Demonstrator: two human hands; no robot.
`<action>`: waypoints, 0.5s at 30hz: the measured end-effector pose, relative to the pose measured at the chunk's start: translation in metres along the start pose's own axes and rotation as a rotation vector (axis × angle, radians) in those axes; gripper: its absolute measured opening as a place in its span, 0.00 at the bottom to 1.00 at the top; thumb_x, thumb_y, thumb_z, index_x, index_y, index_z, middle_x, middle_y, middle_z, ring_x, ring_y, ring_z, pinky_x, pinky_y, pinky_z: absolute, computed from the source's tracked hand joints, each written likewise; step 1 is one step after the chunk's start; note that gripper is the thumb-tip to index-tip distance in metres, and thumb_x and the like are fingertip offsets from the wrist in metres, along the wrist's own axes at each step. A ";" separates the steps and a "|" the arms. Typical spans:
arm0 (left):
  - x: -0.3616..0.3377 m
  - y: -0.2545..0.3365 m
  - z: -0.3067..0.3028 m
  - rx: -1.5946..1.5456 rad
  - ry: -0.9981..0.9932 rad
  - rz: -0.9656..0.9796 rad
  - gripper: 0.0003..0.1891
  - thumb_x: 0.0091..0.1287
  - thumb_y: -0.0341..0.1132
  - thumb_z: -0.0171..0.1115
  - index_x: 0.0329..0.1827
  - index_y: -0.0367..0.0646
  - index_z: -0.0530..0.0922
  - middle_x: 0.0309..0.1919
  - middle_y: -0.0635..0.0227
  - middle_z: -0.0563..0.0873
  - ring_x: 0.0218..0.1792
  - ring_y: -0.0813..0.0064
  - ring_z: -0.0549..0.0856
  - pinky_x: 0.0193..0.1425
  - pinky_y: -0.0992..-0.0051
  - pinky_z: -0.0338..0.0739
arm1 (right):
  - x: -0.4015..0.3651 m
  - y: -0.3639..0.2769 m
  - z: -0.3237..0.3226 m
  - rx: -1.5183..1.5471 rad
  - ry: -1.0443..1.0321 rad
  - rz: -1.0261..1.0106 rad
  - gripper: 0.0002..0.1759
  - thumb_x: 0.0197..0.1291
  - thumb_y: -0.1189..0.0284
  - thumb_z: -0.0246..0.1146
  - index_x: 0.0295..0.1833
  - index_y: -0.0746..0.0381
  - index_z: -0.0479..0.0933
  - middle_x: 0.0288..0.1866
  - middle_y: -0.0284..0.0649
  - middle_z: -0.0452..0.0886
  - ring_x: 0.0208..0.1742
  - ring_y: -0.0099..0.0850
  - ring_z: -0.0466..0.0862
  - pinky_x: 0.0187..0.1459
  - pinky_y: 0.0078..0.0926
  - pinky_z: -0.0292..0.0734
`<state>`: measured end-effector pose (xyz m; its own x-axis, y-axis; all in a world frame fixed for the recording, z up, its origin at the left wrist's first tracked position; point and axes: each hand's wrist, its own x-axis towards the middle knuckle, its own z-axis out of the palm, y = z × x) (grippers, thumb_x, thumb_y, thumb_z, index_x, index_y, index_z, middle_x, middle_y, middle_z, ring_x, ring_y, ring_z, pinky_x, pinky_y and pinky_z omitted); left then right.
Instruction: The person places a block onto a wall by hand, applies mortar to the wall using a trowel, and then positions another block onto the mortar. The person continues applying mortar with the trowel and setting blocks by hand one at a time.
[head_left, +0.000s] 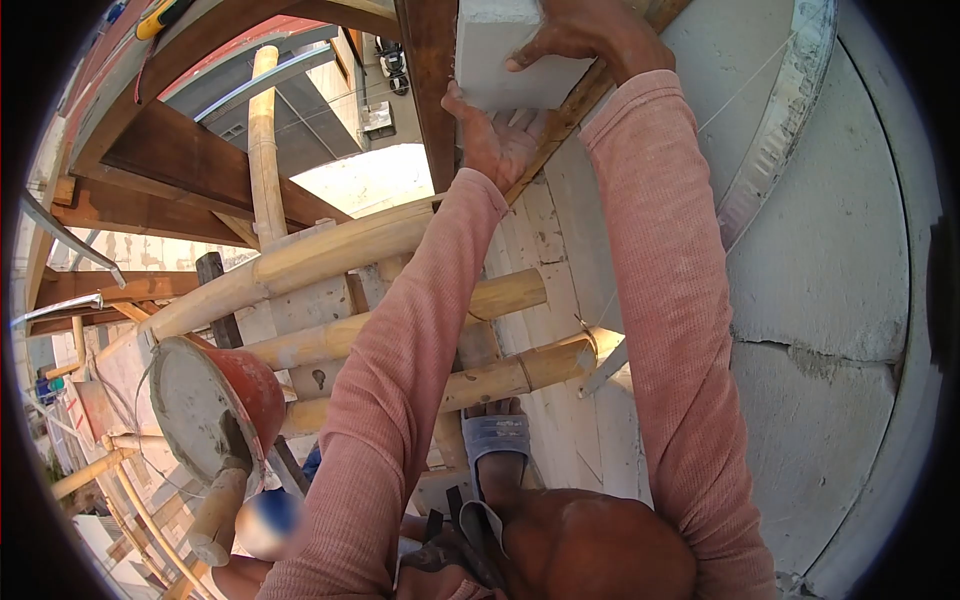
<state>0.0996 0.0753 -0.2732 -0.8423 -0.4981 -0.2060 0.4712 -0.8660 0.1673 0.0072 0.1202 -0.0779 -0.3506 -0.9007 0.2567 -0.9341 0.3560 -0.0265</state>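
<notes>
Both arms, in pink sleeves, stretch up to a pale block [505, 55] at the top of the view. My left hand [495, 145] is under the block's lower edge, palm up, with its fingers spread and the thumb against the block's corner. Over the block's right side lies my right hand [590, 38], its thumb and fingers gripping the face and edge. A dark wooden post [428, 100] stands just left of the block, and a wooden strip [570, 115] runs slantwise below it. To the right is the grey block wall [820, 230].
An orange bucket [262, 395] of grey mortar, with a wooden handle [222, 505] in it, sits at the lower left beside bamboo poles [330, 255]. A sandalled foot [497, 440] is below. A curved metal strip [780, 130] and a thin string cross the right side.
</notes>
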 end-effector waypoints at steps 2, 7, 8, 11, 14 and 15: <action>-0.001 -0.002 -0.001 -0.028 0.024 0.001 0.55 0.68 0.78 0.46 0.85 0.50 0.38 0.82 0.52 0.47 0.82 0.47 0.50 0.85 0.47 0.55 | -0.003 0.003 0.014 -0.062 0.078 0.000 0.50 0.34 0.56 0.84 0.63 0.69 0.74 0.60 0.58 0.81 0.68 0.56 0.74 0.68 0.47 0.70; -0.028 -0.008 -0.016 -0.009 0.009 -0.017 0.55 0.68 0.80 0.42 0.85 0.48 0.39 0.81 0.53 0.49 0.81 0.47 0.53 0.85 0.49 0.55 | -0.037 -0.012 0.007 -0.062 0.056 -0.050 0.49 0.37 0.58 0.83 0.63 0.71 0.72 0.61 0.60 0.78 0.68 0.55 0.74 0.71 0.47 0.68; -0.035 -0.010 -0.017 -0.012 0.011 -0.035 0.55 0.68 0.80 0.42 0.84 0.47 0.40 0.81 0.53 0.49 0.81 0.47 0.54 0.85 0.49 0.55 | -0.046 -0.017 0.000 -0.057 0.041 -0.069 0.48 0.37 0.58 0.83 0.63 0.71 0.72 0.61 0.59 0.78 0.68 0.55 0.74 0.71 0.47 0.67; -0.057 -0.010 -0.024 -0.032 -0.019 -0.128 0.55 0.65 0.82 0.45 0.84 0.52 0.44 0.76 0.55 0.55 0.78 0.49 0.57 0.81 0.54 0.62 | -0.074 -0.041 -0.017 0.060 0.024 -0.003 0.50 0.38 0.60 0.82 0.68 0.69 0.71 0.66 0.59 0.75 0.72 0.55 0.70 0.76 0.46 0.63; -0.095 -0.015 -0.016 0.066 -0.054 -0.005 0.55 0.65 0.81 0.46 0.84 0.51 0.44 0.71 0.56 0.62 0.74 0.50 0.64 0.78 0.56 0.66 | -0.113 -0.056 -0.002 0.060 0.262 -0.096 0.61 0.31 0.54 0.85 0.76 0.55 0.68 0.69 0.49 0.71 0.72 0.55 0.68 0.72 0.54 0.68; -0.111 -0.008 -0.017 0.111 -0.082 0.043 0.54 0.66 0.80 0.46 0.84 0.51 0.44 0.71 0.56 0.62 0.74 0.50 0.66 0.77 0.56 0.67 | -0.122 -0.069 -0.013 0.074 0.250 -0.098 0.65 0.27 0.53 0.86 0.78 0.53 0.67 0.70 0.48 0.71 0.73 0.53 0.68 0.73 0.53 0.68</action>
<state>0.1940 0.1373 -0.2684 -0.8426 -0.5254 -0.1180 0.4793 -0.8316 0.2806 0.1154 0.2088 -0.0946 -0.2397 -0.8372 0.4915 -0.9683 0.2431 -0.0582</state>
